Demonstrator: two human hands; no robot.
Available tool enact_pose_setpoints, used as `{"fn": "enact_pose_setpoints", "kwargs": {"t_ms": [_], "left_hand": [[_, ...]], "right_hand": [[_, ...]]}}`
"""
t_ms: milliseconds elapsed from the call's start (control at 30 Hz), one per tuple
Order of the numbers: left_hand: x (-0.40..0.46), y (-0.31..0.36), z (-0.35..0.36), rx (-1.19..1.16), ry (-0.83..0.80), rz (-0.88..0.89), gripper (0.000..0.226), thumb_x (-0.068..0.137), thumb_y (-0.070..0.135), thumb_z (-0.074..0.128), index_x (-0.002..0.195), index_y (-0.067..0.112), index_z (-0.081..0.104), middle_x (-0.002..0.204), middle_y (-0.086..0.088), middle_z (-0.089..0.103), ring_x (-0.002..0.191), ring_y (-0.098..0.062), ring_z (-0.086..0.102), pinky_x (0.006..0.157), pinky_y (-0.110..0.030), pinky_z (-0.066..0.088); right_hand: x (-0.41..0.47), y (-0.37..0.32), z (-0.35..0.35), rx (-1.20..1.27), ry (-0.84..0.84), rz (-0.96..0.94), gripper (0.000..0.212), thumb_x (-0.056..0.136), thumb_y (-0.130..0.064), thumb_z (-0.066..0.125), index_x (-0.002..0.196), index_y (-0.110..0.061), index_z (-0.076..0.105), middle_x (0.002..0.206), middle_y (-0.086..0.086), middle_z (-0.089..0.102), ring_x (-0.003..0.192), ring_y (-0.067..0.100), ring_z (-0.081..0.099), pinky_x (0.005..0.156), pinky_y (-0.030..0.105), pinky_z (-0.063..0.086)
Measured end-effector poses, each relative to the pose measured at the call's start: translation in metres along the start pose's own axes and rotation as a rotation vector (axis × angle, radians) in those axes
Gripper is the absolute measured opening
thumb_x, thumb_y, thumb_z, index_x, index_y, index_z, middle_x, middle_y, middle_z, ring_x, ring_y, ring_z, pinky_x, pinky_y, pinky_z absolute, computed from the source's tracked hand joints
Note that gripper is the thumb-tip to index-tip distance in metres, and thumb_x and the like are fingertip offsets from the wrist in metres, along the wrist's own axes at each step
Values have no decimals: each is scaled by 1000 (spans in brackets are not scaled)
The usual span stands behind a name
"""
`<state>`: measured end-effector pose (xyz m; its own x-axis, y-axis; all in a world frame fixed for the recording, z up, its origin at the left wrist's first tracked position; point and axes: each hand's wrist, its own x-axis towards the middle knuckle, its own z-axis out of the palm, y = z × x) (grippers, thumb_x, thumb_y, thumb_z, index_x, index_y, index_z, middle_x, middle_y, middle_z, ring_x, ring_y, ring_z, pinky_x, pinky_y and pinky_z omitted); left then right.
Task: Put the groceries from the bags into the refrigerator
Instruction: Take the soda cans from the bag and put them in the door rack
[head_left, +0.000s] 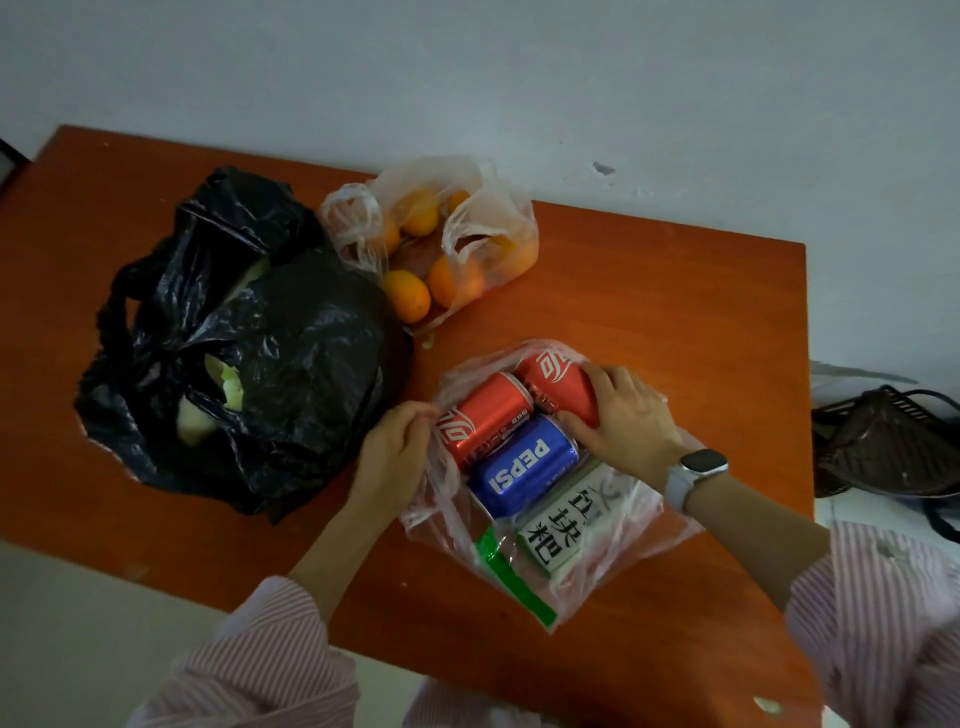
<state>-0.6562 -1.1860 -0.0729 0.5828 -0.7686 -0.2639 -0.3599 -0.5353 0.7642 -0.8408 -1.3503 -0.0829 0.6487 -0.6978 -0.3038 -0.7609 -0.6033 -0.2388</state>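
Note:
A clear plastic bag (613, 540) lies on the orange table (649, 270), near its front edge. In it lie two red cola cans (485, 415), a blue Pepsi can (524, 467) and a white packet with black characters (561, 525). My right hand (623, 415) is closed around the far red can (558, 376) inside the bag. My left hand (400, 447) pinches the bag's left edge beside the near red can. A black bag (291, 364) with pale green vegetables showing sits to the left. A clear bag of oranges (441, 244) sits behind.
The table stands against a pale wall (519, 78). A dark basket with cables (888, 447) rests on a surface right of the table. The floor (78, 623) shows at lower left. A watch is on my right wrist.

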Motion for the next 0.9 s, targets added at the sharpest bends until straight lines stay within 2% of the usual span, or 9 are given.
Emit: {"fn": "enact_pose_setpoints", "kwargs": {"t_ms": [100,167,233,400,533,700,767,833,900], "left_hand": [[9,12,12,333,-178,106,49,90,36,53,134,19,40,131,-6,46,116,-17,45,96,-33,38],[13,19,19,432,-283,102,70,84,43,60,141,23,25,140,-6,38,123,-21,42,101,-39,36],[21,21,21,409,-339,83,78,81,43,64,142,27,18,143,-5,34,125,-23,42,102,-41,36],[41,23,18,375,-501,-16,89,74,46,70,143,27,17,144,-6,35,124,-25,45,101,-47,41],[49,30,17,449,-448,-53,81,69,50,73,135,22,36,133,-5,51,118,-24,51,102,-46,39],[37,26,6,281,-424,-55,85,67,45,77,139,28,33,135,-3,50,117,-21,52,98,-40,44],[27,27,1,198,-354,-37,86,68,41,78,140,29,31,133,2,49,114,-15,50,95,-31,43],[17,34,-5,177,-237,26,81,71,33,77,138,28,32,121,10,46,107,-8,46,87,-17,38],[8,40,-8,176,-75,81,75,71,31,77,134,27,37,117,10,46,109,-9,45,86,-16,34]], "right_hand": [[4,-4,-1,87,-56,56,72,86,-56,45,139,-12,25,126,12,49,108,25,53,89,36,49],[11,-5,-3,165,-125,81,74,83,-59,50,136,-11,31,120,11,53,98,23,57,79,31,51],[20,-7,-5,247,-183,106,76,79,-59,56,132,-9,35,117,11,56,91,22,58,77,31,51],[35,-10,-2,310,-170,124,77,72,-56,66,128,-13,37,115,8,60,94,24,62,82,37,53],[36,3,-6,398,-222,65,75,71,-58,65,130,-20,39,113,4,62,89,18,63,80,34,54],[22,17,-43,424,-353,-131,65,76,-51,66,128,-19,44,113,3,64,85,13,64,74,25,56],[14,21,-60,384,-373,-188,67,77,-51,64,132,-20,41,116,2,61,87,12,64,73,23,56],[5,25,-74,379,-341,-187,72,76,-52,64,134,-20,37,115,-2,57,89,11,62,73,23,55],[-6,25,-82,456,-271,-135,72,77,-49,64,135,-18,36,109,-4,52,90,13,60,70,21,54]]}}
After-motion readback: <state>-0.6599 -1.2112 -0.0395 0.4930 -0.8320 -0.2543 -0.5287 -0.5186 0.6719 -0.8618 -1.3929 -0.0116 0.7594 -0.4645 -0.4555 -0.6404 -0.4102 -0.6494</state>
